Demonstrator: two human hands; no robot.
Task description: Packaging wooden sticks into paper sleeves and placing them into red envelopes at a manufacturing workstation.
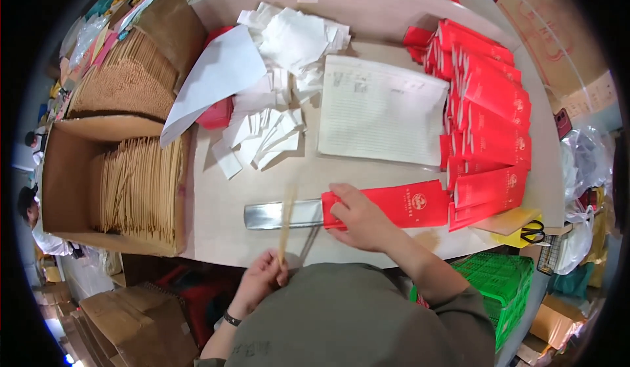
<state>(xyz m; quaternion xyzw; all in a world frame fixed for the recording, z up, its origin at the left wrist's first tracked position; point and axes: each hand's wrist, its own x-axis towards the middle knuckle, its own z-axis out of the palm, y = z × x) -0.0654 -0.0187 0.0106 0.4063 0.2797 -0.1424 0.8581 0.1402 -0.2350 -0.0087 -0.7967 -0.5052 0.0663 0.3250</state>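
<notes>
Sticks, count blurred, rise from the left hand near one trough.

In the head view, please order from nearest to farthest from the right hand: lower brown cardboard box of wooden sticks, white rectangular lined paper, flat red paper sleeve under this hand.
1. Red sleeve: touched by the right hand.
2. Lined paper: beyond the hand.
3. Box of sticks: far left.

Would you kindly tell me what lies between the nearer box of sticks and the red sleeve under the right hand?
The head view shows tabletop, then a shiny metal strip, crossed by blurred sticks in the left hand.
</notes>
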